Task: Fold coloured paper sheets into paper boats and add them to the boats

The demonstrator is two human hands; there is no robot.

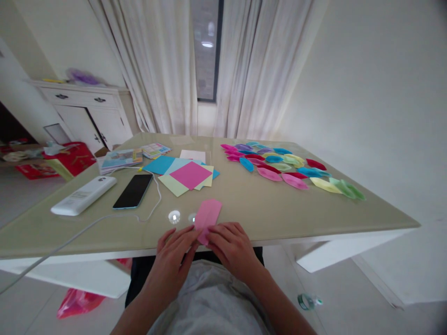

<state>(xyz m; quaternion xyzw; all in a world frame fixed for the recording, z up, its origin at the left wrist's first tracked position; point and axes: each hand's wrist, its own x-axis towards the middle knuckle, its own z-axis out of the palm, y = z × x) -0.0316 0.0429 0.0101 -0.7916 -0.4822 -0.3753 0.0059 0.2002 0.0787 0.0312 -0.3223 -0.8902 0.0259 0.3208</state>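
A folded piece of pink paper (208, 213) lies at the table's near edge, its top corners angled in. My left hand (178, 250) pinches its lower left side, fingers bent over the paper. On the lower right side, my right hand (232, 244) presses with thumb and fingertips. The paper's bottom end is partly hidden by my fingers. Beyond it lies a fanned stack of coloured paper sheets (191, 175), a magenta one on top. Many folded paper boat shapes (268, 174) in pink, red, blue, yellow and green are spread at the right.
On the left are a black-screened phone (133, 191), a white power bank (84, 195) and a white cable (104, 217) running over the near edge. Booklets (122, 158) lie behind them. A plastic bottle (309, 301) is on the floor, right of my lap.
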